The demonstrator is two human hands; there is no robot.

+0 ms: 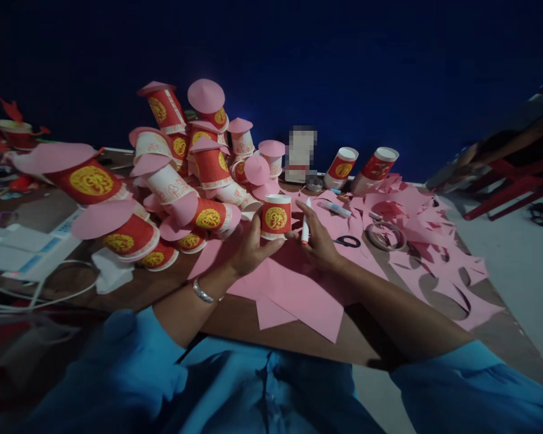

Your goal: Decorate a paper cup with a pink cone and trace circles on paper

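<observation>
**Red cup [276, 218] in the left hand [253, 250], marker [306, 224] in the right hand [322, 241]**

At the bottom of the frame, blue sleeves [158, 355] reached over the near edge of a brown table [235, 325]. A silver bracelet [202, 290] circled the left wrist. Pink sheets [294, 289] lay beneath the hands.

At the centre, the cup stood with its long axis almost vertical and its white end up. The left fingers curled round its left side, the thumb along the lower front, so this hand was the nearer one. The right hand was just beyond the cup's right side, its fingers bent round the white marker, which pointed its orange end down. Whether the right thumb touched the cup's lower edge, I could not tell.

To the right of centre lay a black scissor handle [347, 242] and a tape roll [389, 248], with cut pink scraps [434, 208] beyond. Left of centre, cups with pink cone tops [210, 169] were heaped. Farther back, right of centre, two bare-topped cups [341, 170] stood before a dark blue wall [271, 60].
</observation>
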